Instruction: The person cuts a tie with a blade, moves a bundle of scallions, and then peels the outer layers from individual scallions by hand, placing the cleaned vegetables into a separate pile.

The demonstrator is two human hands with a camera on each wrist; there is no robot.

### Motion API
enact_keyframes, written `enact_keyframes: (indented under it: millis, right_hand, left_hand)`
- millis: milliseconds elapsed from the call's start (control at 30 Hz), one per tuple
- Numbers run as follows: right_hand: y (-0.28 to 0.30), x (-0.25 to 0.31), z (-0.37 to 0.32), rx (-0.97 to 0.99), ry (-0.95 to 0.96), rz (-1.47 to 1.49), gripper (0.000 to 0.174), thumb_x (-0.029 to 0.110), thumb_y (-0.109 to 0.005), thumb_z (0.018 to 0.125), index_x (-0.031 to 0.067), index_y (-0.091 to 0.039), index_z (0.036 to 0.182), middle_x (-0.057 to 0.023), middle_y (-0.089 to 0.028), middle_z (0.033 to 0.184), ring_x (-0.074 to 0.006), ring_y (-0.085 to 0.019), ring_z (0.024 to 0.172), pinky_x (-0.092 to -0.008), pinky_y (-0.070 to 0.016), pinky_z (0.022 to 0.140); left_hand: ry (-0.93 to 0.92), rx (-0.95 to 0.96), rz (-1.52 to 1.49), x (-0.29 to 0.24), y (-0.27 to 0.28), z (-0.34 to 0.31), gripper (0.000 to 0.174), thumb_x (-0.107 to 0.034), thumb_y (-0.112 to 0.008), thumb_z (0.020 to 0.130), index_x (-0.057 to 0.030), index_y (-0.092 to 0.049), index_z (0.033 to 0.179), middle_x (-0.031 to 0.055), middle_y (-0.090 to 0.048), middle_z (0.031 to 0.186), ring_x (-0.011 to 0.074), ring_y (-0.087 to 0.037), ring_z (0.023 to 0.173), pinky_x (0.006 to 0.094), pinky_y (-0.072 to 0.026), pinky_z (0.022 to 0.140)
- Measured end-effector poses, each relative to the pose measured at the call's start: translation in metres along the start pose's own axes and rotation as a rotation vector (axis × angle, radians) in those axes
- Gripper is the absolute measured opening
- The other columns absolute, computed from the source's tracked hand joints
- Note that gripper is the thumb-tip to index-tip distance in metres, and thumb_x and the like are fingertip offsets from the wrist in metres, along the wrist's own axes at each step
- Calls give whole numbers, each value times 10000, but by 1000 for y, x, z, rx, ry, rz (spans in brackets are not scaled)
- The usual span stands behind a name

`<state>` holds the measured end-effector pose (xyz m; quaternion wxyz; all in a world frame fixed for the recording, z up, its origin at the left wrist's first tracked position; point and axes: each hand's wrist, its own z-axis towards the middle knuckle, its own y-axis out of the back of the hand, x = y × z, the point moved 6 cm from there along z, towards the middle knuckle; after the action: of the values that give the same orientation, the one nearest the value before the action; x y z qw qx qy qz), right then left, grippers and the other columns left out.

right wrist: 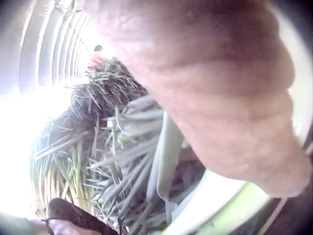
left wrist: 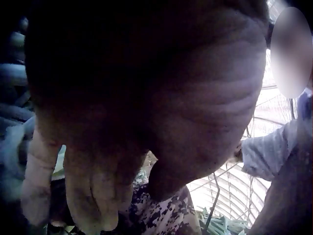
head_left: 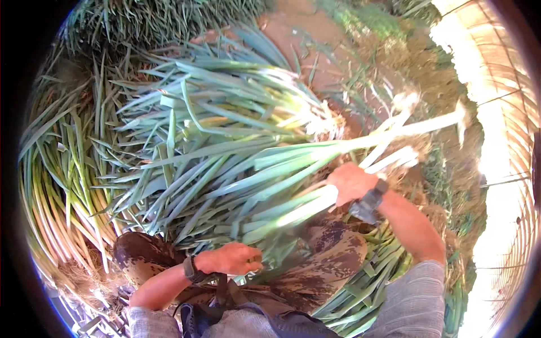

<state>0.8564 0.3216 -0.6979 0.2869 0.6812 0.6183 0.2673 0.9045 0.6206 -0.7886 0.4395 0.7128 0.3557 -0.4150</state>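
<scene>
My right hand (head_left: 354, 183) grips the pale stalks of green onions (head_left: 307, 211); their root ends stick out past the fist on the right. In the right wrist view, the white and green stalks (right wrist: 212, 203) pass beneath the hand (right wrist: 234, 98). Another long-stalked green onion (head_left: 394, 134) lies just beyond that hand, across the heap. Over the lap is my left hand (head_left: 231, 259), its fingers loosely bent and holding nothing. The left wrist view shows its palm (left wrist: 146, 107) with the fingers hanging down.
A broad heap of green onions (head_left: 225, 112) spreads in front, with another stack (head_left: 62, 197) at the left. More leaves (head_left: 360, 287) lie beside the right leg. Camouflage-trousered legs (head_left: 321, 259) are folded below. Bare soil (head_left: 298, 39) shows behind, and a ribbed translucent wall (head_left: 507, 141) at the right.
</scene>
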Motion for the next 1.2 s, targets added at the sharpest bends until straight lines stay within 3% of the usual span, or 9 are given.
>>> enact_keyframes:
  millis: [267, 333, 467, 567, 667, 800, 933, 1033, 1200]
  right_hand:
    - [264, -4, -183, -487, -519, -544, 314, 224, -787, 561, 112, -718, 846, -144, -680, 806, -353, -658, 806, -458, -523, 720]
    - [297, -19, -218, -702, -533, -655, 378, 237, -798, 585, 92, -725, 927, -152, -699, 853, -348, -668, 837, -455, -532, 744]
    - [321, 17, -225, -729, -742, -604, 439, 249, -731, 753, 69, -663, 1147, -200, -689, 1036, -316, -686, 860, -420, -546, 757]
    - [301, 44, -175, -758, -645, -211, 309, 276, -729, 769, 26, -706, 948, -212, -692, 865, -325, -682, 744, -418, -536, 682]
    - [230, -50, -46, -886, -340, 207, 338, 268, -734, 773, -66, -691, 804, -265, -663, 735, -335, -687, 692, -467, -511, 630]
    - [120, 80, 66, -743, -102, 761, 522, 376, -693, 844, -76, -622, 1094, -217, -681, 990, -220, -642, 903, -384, -521, 772]
    - [14, 158, 133, -520, -316, 1079, 455, 274, -766, 737, -112, -646, 946, -170, -671, 878, -239, -643, 804, -384, -514, 681]
    - [-19, 184, 152, -529, -91, 1225, 348, 196, -750, 723, -82, -653, 909, -117, -672, 832, -205, -636, 750, -372, -507, 637]
    - [-27, 185, 142, -677, -146, 1282, 294, 200, -717, 787, -47, -665, 937, -92, -672, 854, -160, -628, 712, -344, -500, 612]
  left_hand:
    - [-74, -63, -64, 0, -7, -6, 407, -376, -528, 960, -9, -627, 1105, 147, -690, 944, 261, -664, 886, 395, -511, 733]
    - [64, -58, -502, 3, -3, -9, 420, -387, -525, 967, -6, -628, 1111, 82, -693, 950, 178, -658, 887, 345, -525, 689]
    - [-8, -223, -494, 7, 15, -7, 412, -371, -535, 971, 5, -625, 1114, 58, -697, 973, 158, -662, 921, 302, -538, 661]
    - [-60, -327, -530, 14, 27, -7, 424, -364, -530, 956, 25, -629, 1092, 84, -696, 971, 164, -664, 871, 295, -535, 601]
    - [-63, -420, -651, 16, 39, -12, 431, -375, -538, 938, 26, -641, 1055, 105, -689, 944, 166, -664, 796, 307, -540, 541]
    - [19, -562, -767, 60, 43, 2, 346, -323, -553, 974, -12, -636, 1101, 80, -705, 987, 163, -667, 855, 323, -552, 680]
    - [-746, -1160, -847, 136, 55, 8, 440, -456, -604, 942, -40, -663, 1073, 37, -679, 876, 112, -624, 763, 265, -488, 621]
    - [-14, -1081, -1191, 128, 70, -30, 527, -462, -623, 934, 57, -655, 1022, 31, -626, 791, 100, -541, 636, 279, -428, 549]
    - [166, -1011, -861, 107, 87, -26, 625, -518, -610, 908, 99, -662, 993, 107, -671, 826, 132, -594, 655, 302, -478, 578]
